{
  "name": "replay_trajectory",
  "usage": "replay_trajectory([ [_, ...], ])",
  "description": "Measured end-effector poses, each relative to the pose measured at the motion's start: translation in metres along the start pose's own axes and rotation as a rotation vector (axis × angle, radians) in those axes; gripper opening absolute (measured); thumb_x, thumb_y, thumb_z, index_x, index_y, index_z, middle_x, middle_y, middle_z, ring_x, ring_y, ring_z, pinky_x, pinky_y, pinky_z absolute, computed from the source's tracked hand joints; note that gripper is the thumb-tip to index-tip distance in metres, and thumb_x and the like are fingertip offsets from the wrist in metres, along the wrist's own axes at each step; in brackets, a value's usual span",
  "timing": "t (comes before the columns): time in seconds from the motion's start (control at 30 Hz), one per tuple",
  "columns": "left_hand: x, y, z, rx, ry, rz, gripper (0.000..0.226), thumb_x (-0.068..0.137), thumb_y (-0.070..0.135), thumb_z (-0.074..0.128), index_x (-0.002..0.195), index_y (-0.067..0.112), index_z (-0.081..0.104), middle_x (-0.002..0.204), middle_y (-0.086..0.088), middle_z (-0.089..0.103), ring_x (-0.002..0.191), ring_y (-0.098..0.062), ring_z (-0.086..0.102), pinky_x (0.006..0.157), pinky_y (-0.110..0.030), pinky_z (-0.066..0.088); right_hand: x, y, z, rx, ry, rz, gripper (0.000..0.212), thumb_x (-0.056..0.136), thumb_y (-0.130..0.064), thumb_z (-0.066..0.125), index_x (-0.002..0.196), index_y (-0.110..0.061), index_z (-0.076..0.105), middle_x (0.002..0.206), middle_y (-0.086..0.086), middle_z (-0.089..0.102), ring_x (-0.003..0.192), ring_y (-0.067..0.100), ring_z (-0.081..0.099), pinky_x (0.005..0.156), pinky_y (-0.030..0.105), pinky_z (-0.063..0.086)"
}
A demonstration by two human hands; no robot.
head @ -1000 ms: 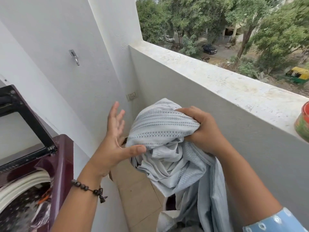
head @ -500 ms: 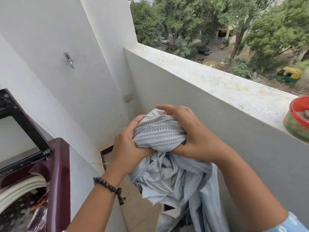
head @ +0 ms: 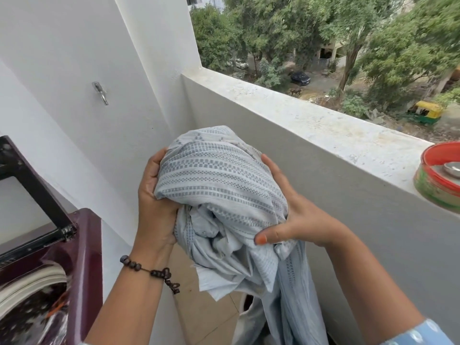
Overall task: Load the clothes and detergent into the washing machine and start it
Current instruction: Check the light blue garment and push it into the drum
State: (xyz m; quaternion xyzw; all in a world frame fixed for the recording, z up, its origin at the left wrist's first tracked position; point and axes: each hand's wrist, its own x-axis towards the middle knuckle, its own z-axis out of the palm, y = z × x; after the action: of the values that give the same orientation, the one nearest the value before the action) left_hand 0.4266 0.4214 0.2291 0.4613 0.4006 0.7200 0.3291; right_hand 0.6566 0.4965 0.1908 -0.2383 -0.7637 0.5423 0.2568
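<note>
Both hands' curled fingers point(head: 271, 168) clutch bundled cloth point(head: 219, 185).

Woven matt cloth point(head: 219, 175) — glossy maroon washer top point(head: 87, 245) — rough ledge point(head: 311, 120)

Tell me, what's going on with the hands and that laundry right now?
Left hand and right hand both grip bundled pale blue cloth. Washing machine open at left. Cloth tail hangs low; nothing blocks the way.

Cloth bundle point(head: 219, 195) between both hands, washing machine point(head: 82, 257) left, tin point(head: 440, 180) on ledge point(head: 311, 115) right
</note>
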Motion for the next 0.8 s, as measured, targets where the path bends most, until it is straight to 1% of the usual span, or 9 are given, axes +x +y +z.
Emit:
replay_trajectory([
  [0.13,-0.004,-0.004,-0.001,-0.018,-0.007,-0.053,0.081,0.046,0.046,0.096,0.114,0.02,0.059,0.103,0.01,0.072,0.095,-0.009,0.067,0.08,-0.025,0.056,0.003,0.001,0.001,0.056,0.046,-0.003,0.108,0.063,-0.012,0.092,0.148,-0.034,0.03,0.142,-0.014,0.051,0.131,0.007,0.05,0.109,0.038,0.042],
  [0.2,-0.007,-0.005,-0.006,0.005,-0.041,-0.055,0.077,0.047,0.045,0.096,0.112,0.023,0.062,0.103,0.009,0.072,0.094,-0.009,0.067,0.079,-0.026,0.057,0.002,0.002,0.003,0.071,0.062,0.003,0.085,0.063,-0.001,0.089,0.136,-0.021,0.05,0.129,-0.004,0.064,0.12,0.012,0.061,0.099,0.037,0.051],
  [0.3,-0.007,-0.004,-0.014,0.071,-0.09,-0.058,0.067,0.047,0.044,0.096,0.107,0.031,0.068,0.104,0.009,0.072,0.096,-0.009,0.067,0.08,-0.027,0.058,0.002,0.006,0.004,0.08,0.107,-0.015,0.058,0.064,0.006,0.086,0.117,-0.008,0.066,0.114,0.002,0.073,0.106,0.017,0.069,0.089,0.033,0.056],
  [0.4,-0.005,-0.002,-0.021,0.207,-0.158,-0.113,0.073,0.05,0.03,0.093,0.116,0.029,0.062,0.108,0.009,0.072,0.099,-0.009,0.068,0.079,-0.025,0.057,0.005,0.008,-0.001,0.068,0.149,-0.047,0.047,0.066,0.009,0.084,0.109,-0.005,0.071,0.108,0.001,0.075,0.102,0.016,0.071,0.087,0.03,0.056],
  [0.47,-0.003,0.001,-0.028,0.287,-0.264,-0.225,0.093,0.047,0.035,0.096,0.129,0.028,0.052,0.117,0.01,0.069,0.107,-0.01,0.066,0.08,-0.023,0.056,0.007,0.006,-0.008,0.06,0.136,-0.049,0.043,0.067,0.01,0.083,0.106,-0.004,0.072,0.106,0.002,0.076,0.101,0.017,0.071,0.087,0.031,0.057],
  [0.57,-0.002,0.015,-0.045,0.431,-0.478,-0.445,0.129,0.04,0.044,0.098,0.147,0.049,0.025,0.143,0.022,0.05,0.129,-0.004,0.052,0.094,-0.03,0.054,0.011,-0.003,-0.019,-0.014,0.077,-0.049,0.04,0.067,0.001,0.085,0.104,-0.008,0.073,0.104,0.001,0.076,0.1,0.018,0.071,0.088,0.035,0.057],
  [0.63,0.0,0.028,-0.049,0.58,-0.605,-0.521,0.137,0.039,0.049,0.097,0.141,0.069,0.008,0.154,0.031,0.027,0.14,0.007,0.032,0.112,-0.034,0.038,0.015,-0.011,-0.023,-0.166,0.043,-0.035,0.039,0.065,-0.013,0.087,0.101,-0.015,0.072,0.1,-0.003,0.076,0.096,0.013,0.071,0.085,0.038,0.057],
  [0.73,0.005,0.031,-0.036,0.812,-0.723,-0.533,0.144,0.04,0.054,0.095,0.136,0.073,-0.012,0.154,0.037,0.006,0.136,0.026,0.011,0.116,-0.017,0.018,0.022,-0.022,-0.02,-0.408,-0.003,-0.016,0.035,0.06,-0.019,0.088,0.089,-0.022,0.069,0.087,-0.009,0.073,0.082,0.005,0.069,0.071,0.036,0.056],
  [0.8,0.008,0.023,-0.02,0.912,-0.824,-0.524,0.148,0.042,0.055,0.094,0.135,0.07,-0.02,0.157,0.033,0.005,0.144,0.013,0.008,0.122,-0.027,0.018,0.026,-0.032,-0.011,-0.485,-0.064,-0.053,0.031,0.059,-0.019,0.087,0.084,-0.022,0.069,0.081,-0.008,0.072,0.076,0.006,0.068,0.067,0.034,0.055],
])
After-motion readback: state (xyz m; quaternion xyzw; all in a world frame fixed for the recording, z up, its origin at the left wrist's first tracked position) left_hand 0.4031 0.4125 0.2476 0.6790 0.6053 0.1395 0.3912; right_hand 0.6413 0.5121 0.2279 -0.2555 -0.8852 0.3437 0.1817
